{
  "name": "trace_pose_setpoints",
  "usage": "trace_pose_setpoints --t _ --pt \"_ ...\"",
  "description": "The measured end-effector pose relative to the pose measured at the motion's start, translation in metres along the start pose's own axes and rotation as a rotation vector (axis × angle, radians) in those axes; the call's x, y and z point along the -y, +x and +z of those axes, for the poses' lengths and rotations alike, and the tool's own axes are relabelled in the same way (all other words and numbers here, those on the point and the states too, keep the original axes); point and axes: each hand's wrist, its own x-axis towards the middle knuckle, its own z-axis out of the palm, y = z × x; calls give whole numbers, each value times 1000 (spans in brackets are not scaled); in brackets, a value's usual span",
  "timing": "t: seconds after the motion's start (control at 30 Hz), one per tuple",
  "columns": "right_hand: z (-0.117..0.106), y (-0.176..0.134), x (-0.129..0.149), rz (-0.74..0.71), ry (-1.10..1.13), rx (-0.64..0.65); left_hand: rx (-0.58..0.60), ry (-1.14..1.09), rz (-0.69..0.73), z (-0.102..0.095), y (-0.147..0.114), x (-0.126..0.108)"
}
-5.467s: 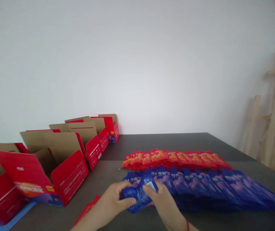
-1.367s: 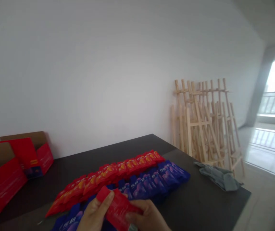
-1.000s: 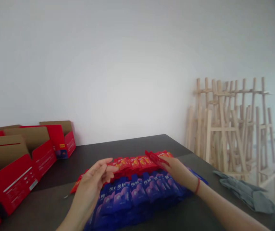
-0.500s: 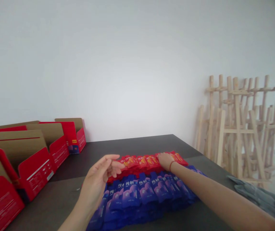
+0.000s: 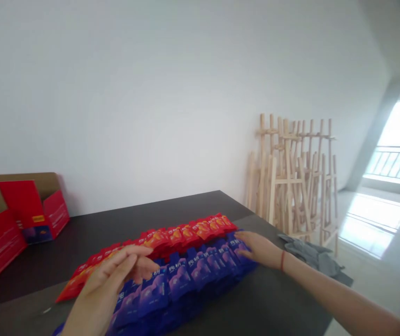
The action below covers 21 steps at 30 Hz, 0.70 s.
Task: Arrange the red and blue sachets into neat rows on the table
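Observation:
Several blue-purple pouches lie overlapped in a thick row on a dark table. Behind them runs a row of red-orange pouches, also overlapped. My right hand touches the right end of the blue row, its fingers apart and laid over the end pouches. My left hand hovers above the left part of the rows, fingers loosely bent and apart, with nothing in it. It hides some pouches beneath it.
Open red cardboard boxes stand at the table's left. A grey crumpled cloth-like item lies at the table's right edge. Wooden easels lean beyond the table, by the wall, with a bright window farther right.
My view has turned to the right. My right hand has moved from the red pouches to the right end of the blue row. My left hand stays raised with fingers apart.

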Motion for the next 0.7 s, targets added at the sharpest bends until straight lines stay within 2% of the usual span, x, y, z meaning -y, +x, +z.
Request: trace_pose_setpoints --t 0.07,0.13,0.23,0.33,0.53,0.6,0.7 --pt "8 -27 -6 1 5 32 109 117 9 12 -4 11" --pt "17 -39 -7 -8 -2 64 218 281 56 27 -10 28" --pt "21 -36 -8 -42 -18 107 319 583 207 46 -21 57" --pt "19 -29 -15 -108 -15 124 396 856 327 54 -30 79" --pt "19 -37 -31 -201 -40 90 416 1164 486 57 -39 91" --pt "21 -38 -18 -247 -49 41 396 1209 519 62 -38 88" --pt "20 -31 26 -327 -14 -26 352 1252 499 66 -34 83"
